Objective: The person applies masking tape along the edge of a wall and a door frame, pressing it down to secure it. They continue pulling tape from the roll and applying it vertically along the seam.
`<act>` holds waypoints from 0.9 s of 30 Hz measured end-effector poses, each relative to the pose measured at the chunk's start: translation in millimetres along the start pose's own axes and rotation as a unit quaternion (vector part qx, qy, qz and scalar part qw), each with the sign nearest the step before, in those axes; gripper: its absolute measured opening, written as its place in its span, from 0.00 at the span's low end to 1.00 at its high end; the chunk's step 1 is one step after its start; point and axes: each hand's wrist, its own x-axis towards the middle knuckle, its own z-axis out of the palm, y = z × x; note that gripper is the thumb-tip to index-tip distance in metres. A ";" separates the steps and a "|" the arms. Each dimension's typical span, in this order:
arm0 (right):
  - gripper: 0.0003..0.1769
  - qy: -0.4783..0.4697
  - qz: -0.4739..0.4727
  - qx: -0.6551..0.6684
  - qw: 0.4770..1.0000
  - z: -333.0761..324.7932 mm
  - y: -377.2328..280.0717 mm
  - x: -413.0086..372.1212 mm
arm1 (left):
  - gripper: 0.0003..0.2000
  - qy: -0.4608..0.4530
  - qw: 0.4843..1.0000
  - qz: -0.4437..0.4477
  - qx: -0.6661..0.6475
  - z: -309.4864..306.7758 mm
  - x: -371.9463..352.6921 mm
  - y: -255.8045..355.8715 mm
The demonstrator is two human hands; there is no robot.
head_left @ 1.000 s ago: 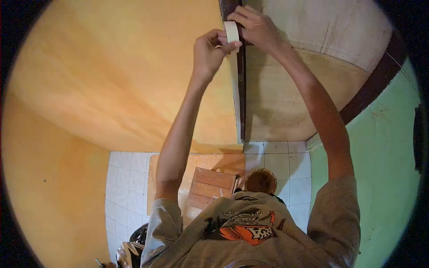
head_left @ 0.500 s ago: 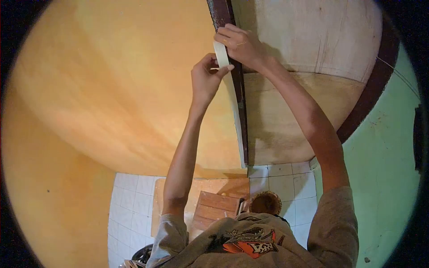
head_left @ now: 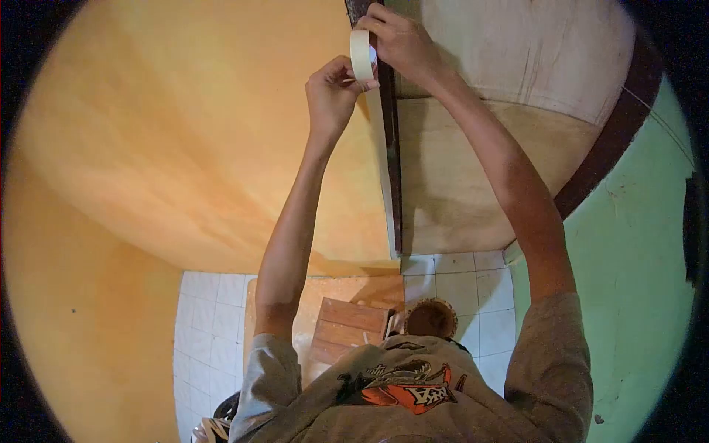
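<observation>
A roll of pale masking tape (head_left: 360, 56) is held up against the edge of a dark brown door frame (head_left: 391, 162). My left hand (head_left: 334, 94) grips the roll from below, thumb and fingers closed around its lower part. At the roll's upper edge, my right hand (head_left: 399, 40) has its fingers bent together on the tape, over the frame. Its fingertips are partly hidden. The yellow-orange wall (head_left: 221, 148) meets the frame on the left, and a pale wooden panel (head_left: 502, 52) lies to its right.
Below stands a brown wooden stool or small table (head_left: 347, 332) on an orange-brown sheet (head_left: 288, 295). Beside it is a stained round bucket (head_left: 453, 319) on white floor tiles (head_left: 495, 288). A green wall (head_left: 628, 295) rises at right. Dark objects (head_left: 221, 413) sit at lower left.
Both hands have moved slightly upward in view with the tape. The roll has turned, showing its round side and inner opening more clearly. The whole view has shifted a little.
</observation>
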 end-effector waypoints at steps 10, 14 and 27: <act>0.04 -0.009 -0.035 0.025 0.999 -11.1 -4.2 19.6 | 0.12 0.266 0.895 -0.327 -0.147 105.5 -203.3 -107.7; 0.03 -0.014 -0.056 0.010 0.998 -8.7 -3.2 21.3 | 0.20 0.241 0.815 -0.476 -0.226 160.1 -282.7 -182.8; 0.05 0.010 -0.102 0.031 0.994 -0.2 6.4 18.3 | 0.33 0.338 0.854 -0.386 -0.081 164.8 -124.3 -132.3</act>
